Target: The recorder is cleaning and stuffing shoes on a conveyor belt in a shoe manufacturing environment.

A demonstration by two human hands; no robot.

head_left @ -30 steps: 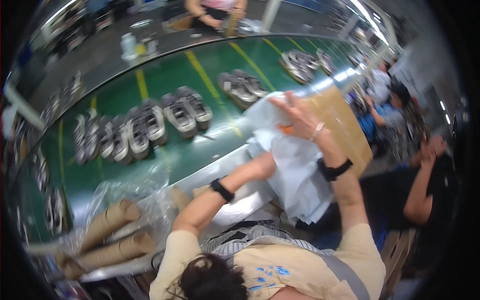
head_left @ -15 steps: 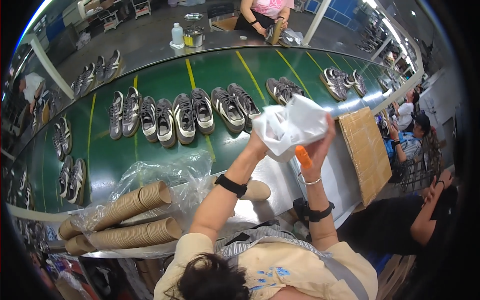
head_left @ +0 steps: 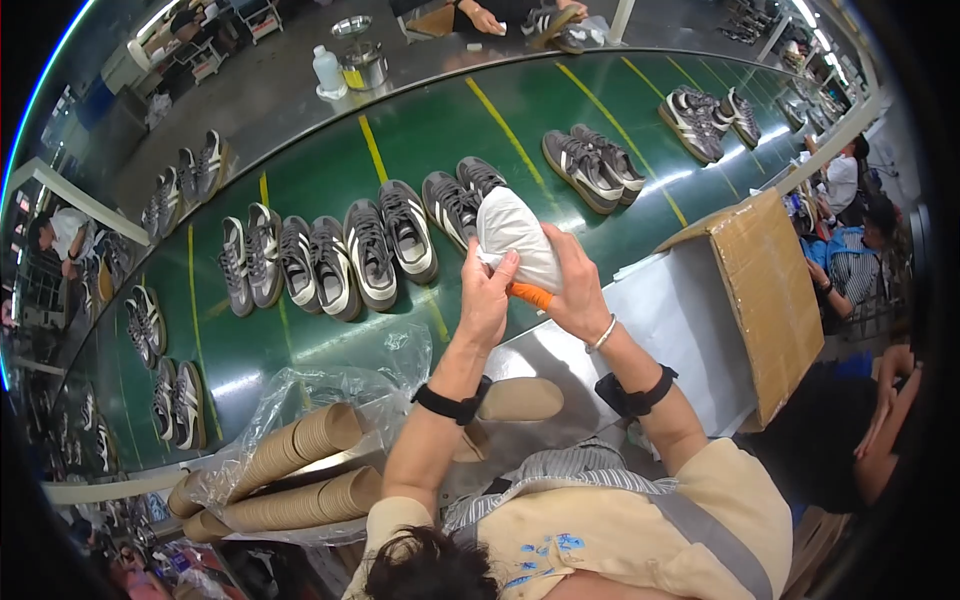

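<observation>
A smooth, rounded bundle of white tissue paper (head_left: 518, 238) is held up between both hands over the near edge of the green conveyor belt (head_left: 400, 310). My left hand (head_left: 486, 300) closes on its lower left, thumb pressed on the paper. Gripping the right side is my right hand (head_left: 582, 285), with an orange finger cover (head_left: 532, 294) on its thumb. Whatever lies inside the paper, if anything, is hidden. Just behind the bundle stands a pair of grey sneakers (head_left: 448, 208), partly covered by it. Below my wrists, a rounded brown cardboard piece (head_left: 520, 398) lies on the metal table.
Several more grey sneakers (head_left: 368, 255) stand in pairs along the belt. Nested brown cardboard forms (head_left: 300, 440) lie at left in clear plastic. White paper sheets (head_left: 680, 330) sit right, beside an open cardboard box (head_left: 770, 310). Across the belt, a person's hand (head_left: 482, 18) shows near a shoe.
The loose, crumpled white paper is now a compact, smooth bundle. Both hands have moved left and closer together around it. The view has shifted, too.
</observation>
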